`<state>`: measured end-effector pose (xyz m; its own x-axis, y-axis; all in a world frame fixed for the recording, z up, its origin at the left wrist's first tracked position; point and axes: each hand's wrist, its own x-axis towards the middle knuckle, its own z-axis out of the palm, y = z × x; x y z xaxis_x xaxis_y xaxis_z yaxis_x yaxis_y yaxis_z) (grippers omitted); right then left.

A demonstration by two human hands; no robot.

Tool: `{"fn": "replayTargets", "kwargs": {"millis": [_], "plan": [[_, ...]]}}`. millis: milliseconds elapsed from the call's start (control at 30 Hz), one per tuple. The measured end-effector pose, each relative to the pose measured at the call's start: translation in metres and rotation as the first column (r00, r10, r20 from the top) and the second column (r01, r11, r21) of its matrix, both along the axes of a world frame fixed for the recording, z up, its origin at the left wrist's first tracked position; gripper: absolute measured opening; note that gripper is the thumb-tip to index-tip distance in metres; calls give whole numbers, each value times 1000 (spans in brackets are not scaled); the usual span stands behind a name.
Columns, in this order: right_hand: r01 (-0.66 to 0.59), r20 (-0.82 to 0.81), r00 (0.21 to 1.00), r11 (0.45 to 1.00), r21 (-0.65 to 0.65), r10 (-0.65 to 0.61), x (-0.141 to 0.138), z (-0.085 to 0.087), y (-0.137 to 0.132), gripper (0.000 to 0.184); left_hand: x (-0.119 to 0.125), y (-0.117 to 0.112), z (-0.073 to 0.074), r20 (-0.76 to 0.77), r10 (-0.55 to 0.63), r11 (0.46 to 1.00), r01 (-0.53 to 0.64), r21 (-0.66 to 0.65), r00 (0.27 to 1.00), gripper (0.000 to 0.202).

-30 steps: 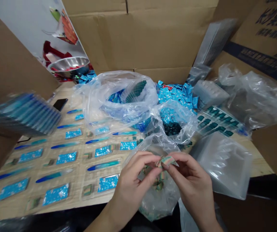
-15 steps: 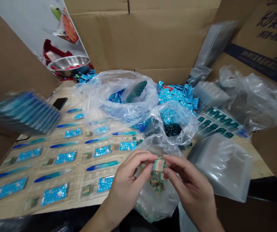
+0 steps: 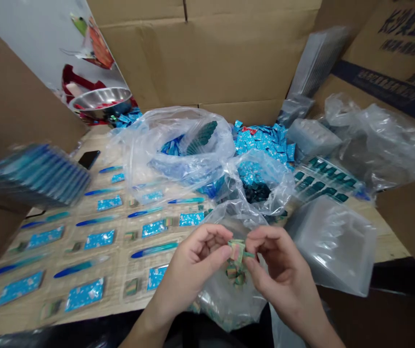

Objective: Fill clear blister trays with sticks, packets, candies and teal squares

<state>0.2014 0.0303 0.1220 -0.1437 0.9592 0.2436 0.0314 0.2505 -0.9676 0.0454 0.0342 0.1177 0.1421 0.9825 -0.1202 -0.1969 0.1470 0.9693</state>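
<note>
My left hand (image 3: 193, 270) and my right hand (image 3: 279, 275) meet low in the middle, both pinching one small striped eraser (image 3: 236, 251) in pink, green and orange. They hold it just above an open clear bag (image 3: 229, 299) with more striped erasers (image 3: 235, 274) inside. To the left, clear blister trays (image 3: 94, 241) lie on the table, each holding a blue pen (image 3: 154, 249), a blue patterned packet (image 3: 84, 294) and a small eraser.
A big clear bag (image 3: 178, 145) of blue pens and packets stands behind, with loose blue packets (image 3: 265, 140) beside it. Empty clear trays (image 3: 334, 241) lie at the right, a stack of filled trays (image 3: 36, 171) at the left. Cardboard walls (image 3: 210, 58) enclose the table; a phone (image 3: 89, 158) lies far left.
The eraser has been turned between my fingers and lowered a little toward the bag. My hands have closed in slightly; the view shifted a bit.
</note>
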Motion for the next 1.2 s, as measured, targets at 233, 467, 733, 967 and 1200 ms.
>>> {"fn": "replayTargets", "kwargs": {"millis": [233,467,733,967,1200], "plan": [[-199,-305,940,972,-125,153,7,2,4,15,1,-1,-5,17,47,999,-47,-1,999,7],[46,10,999,991,128,-47,0,-6,-1,34,4,-5,2,-69,145,956,-121,267,987,19],[74,198,975,987,142,-102,1,-4,1,36,0,-6,-1,-207,221,825,-70,561,953,19],[61,294,939,924,377,-182,-10,-6,-6,56,9,-13,-15,-179,398,683,-160,712,900,29],[140,184,960,933,332,-210,-13,-8,-4,51,10,-13,-13,-188,506,602,-189,776,842,25]]}}
